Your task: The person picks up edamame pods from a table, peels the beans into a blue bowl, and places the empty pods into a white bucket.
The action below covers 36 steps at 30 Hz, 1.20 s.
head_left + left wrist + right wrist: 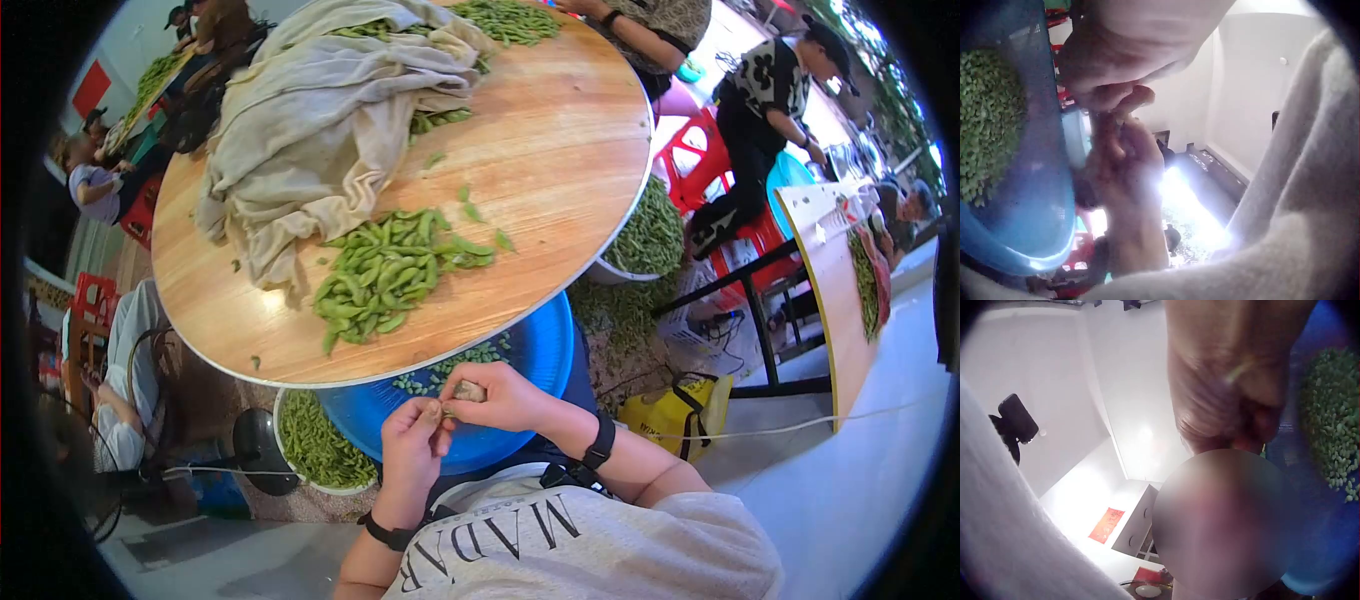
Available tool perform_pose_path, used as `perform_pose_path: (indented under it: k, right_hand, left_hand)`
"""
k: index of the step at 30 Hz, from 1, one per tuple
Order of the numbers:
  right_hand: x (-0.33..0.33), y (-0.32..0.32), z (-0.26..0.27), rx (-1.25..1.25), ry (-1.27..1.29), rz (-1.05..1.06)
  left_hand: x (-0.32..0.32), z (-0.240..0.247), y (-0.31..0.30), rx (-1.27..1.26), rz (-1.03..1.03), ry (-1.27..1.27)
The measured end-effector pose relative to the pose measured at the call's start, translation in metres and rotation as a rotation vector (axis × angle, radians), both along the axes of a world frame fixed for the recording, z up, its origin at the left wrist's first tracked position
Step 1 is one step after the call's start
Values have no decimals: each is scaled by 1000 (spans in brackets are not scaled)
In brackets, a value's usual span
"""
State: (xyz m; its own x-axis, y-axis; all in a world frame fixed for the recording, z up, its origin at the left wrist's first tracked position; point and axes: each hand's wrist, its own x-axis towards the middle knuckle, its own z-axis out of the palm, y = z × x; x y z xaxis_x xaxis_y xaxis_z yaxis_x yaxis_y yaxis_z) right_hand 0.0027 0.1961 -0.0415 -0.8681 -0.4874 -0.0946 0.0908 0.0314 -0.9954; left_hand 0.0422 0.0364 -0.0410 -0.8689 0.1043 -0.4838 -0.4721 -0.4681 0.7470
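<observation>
While left hand (413, 445) and right hand (508, 397) both pinch one pod (466, 392) above the blue basin (545, 345) of shelled beans (468, 356), a pod pile (385, 275) lies on the counter (540, 170) beside a cloth (320, 120).

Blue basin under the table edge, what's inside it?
Inside the blue basin lie shelled green beans. The round table covers its far part, and the left hand and right hand, pinching a pod, hide part of the near side.
</observation>
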Motion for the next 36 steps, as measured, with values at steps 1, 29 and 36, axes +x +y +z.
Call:
perform_pose_path:
  k: [1, 29, 36]
  right_hand:
    - [-1, 2, -2, 10, -5, 2]
    - [-41, 19, 63, 96, 265, -126]
    - [-18, -9, 50, 235, 512, -168]
  left_hand:
    - [-1, -1, 0, -62, 5, 12]
    - [-26, 58, 1, -360, -144, 229]
    - [-13, 47, -6, -291, -116, 216]
